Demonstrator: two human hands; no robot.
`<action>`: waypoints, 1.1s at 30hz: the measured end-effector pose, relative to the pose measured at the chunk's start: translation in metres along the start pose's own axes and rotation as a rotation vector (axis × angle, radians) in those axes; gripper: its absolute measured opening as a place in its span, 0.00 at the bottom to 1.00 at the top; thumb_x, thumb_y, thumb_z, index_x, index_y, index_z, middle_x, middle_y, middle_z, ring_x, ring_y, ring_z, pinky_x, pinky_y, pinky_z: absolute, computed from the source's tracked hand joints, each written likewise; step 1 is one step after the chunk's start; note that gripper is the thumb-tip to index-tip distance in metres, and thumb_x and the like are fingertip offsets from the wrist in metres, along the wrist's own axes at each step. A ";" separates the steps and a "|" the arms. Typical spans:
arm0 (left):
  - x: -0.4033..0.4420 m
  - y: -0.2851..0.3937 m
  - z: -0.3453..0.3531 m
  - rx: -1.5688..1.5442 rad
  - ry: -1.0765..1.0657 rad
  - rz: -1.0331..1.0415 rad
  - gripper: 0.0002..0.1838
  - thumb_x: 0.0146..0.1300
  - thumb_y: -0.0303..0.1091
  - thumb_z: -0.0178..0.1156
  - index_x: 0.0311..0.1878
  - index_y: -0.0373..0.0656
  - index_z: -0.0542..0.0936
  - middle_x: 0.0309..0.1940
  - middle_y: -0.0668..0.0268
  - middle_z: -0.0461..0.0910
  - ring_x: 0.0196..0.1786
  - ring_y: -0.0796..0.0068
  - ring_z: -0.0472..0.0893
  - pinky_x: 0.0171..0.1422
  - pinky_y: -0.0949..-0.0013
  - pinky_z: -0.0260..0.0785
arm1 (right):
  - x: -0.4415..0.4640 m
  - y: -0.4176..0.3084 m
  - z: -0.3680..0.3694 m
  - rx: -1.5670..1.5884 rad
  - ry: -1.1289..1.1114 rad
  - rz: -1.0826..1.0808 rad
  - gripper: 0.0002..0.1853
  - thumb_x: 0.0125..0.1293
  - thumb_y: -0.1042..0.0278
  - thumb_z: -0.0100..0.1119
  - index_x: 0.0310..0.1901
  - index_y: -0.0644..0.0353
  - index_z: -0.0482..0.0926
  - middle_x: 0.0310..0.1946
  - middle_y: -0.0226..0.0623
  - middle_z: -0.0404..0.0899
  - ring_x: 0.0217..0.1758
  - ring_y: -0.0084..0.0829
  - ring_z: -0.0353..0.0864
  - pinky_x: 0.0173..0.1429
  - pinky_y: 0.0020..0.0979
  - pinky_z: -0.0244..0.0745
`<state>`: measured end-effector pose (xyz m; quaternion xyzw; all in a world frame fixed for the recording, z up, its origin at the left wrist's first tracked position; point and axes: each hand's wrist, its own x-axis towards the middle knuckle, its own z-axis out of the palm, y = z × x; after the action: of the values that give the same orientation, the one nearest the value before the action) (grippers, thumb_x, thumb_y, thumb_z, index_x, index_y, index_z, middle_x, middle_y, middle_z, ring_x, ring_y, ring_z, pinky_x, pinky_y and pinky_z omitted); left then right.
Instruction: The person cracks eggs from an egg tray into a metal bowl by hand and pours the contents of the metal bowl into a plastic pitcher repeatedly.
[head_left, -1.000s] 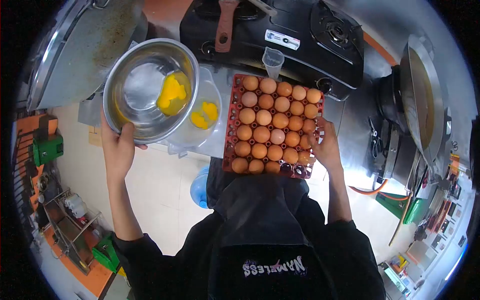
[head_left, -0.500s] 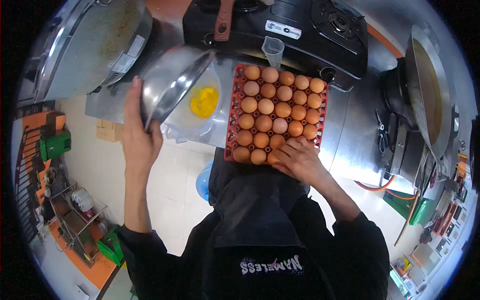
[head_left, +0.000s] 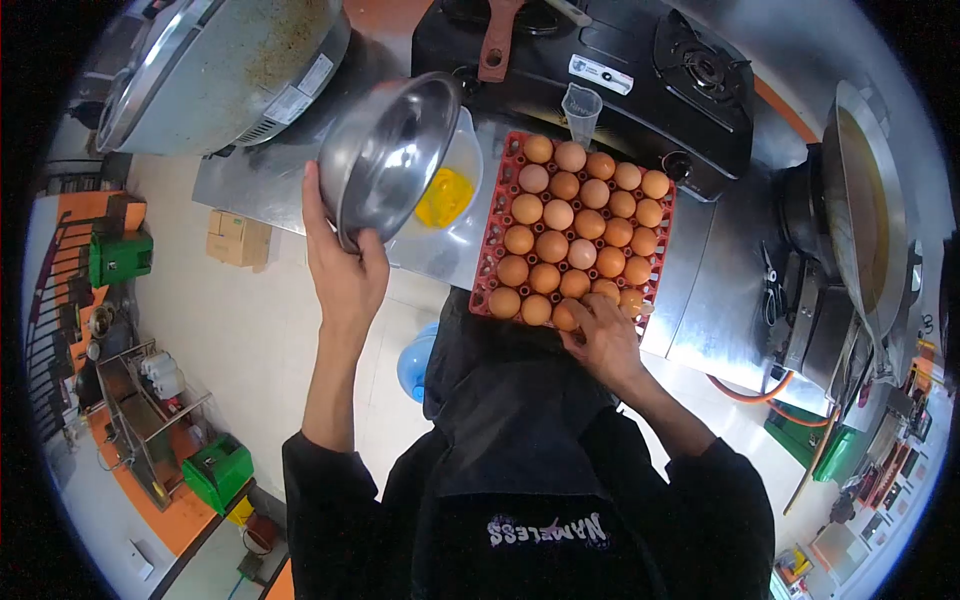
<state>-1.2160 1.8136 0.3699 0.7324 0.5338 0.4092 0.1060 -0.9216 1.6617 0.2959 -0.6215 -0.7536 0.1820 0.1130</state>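
Left hand (head_left: 345, 280) clamped on rim of tilted steel bowl (head_left: 385, 160), partly covering clear plastic container (head_left: 472, 155) with yolk (head_left: 446, 200). Right hand (head_left: 607, 340) at brown egg (head_left: 566, 316), near edge of red egg tray (head_left: 491, 242) on table (head_left: 692, 300); can't tell if gripping.

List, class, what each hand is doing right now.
Left hand: closed on the tilted metal bowl.
Right hand: at an egg in the nearest row; grip cannot be told.
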 end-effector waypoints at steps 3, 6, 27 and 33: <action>0.001 0.014 0.000 -0.257 0.018 -0.275 0.42 0.57 0.17 0.45 0.77 0.44 0.47 0.69 0.42 0.60 0.58 0.51 0.79 0.42 0.63 0.84 | -0.001 -0.002 -0.001 0.089 0.019 0.077 0.25 0.53 0.65 0.71 0.54 0.57 0.77 0.46 0.44 0.76 0.51 0.47 0.77 0.53 0.45 0.74; 0.001 0.025 0.002 -0.522 0.038 -0.520 0.40 0.60 0.18 0.44 0.76 0.43 0.44 0.64 0.43 0.63 0.51 0.54 0.82 0.36 0.64 0.86 | 0.001 -0.007 -0.007 0.107 -0.021 0.149 0.26 0.53 0.64 0.71 0.54 0.57 0.76 0.48 0.46 0.75 0.52 0.48 0.77 0.54 0.45 0.75; -0.003 0.039 0.015 -1.230 0.079 -1.011 0.28 0.60 0.21 0.48 0.65 0.32 0.56 0.48 0.50 0.76 0.39 0.62 0.85 0.30 0.68 0.86 | 0.002 0.000 -0.011 0.090 -0.036 0.012 0.27 0.54 0.67 0.72 0.55 0.61 0.73 0.46 0.46 0.73 0.52 0.47 0.77 0.56 0.41 0.76; -0.014 0.089 0.036 -1.280 0.016 -0.995 0.29 0.62 0.21 0.47 0.67 0.36 0.53 0.52 0.49 0.73 0.41 0.60 0.85 0.31 0.68 0.87 | 0.012 0.023 -0.025 1.119 0.211 0.258 0.26 0.61 0.77 0.61 0.61 0.59 0.66 0.53 0.35 0.71 0.54 0.31 0.74 0.56 0.30 0.75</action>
<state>-1.1302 1.7750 0.3926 0.2035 0.4602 0.5454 0.6703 -0.8930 1.6801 0.3087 -0.5688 -0.4457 0.5017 0.4755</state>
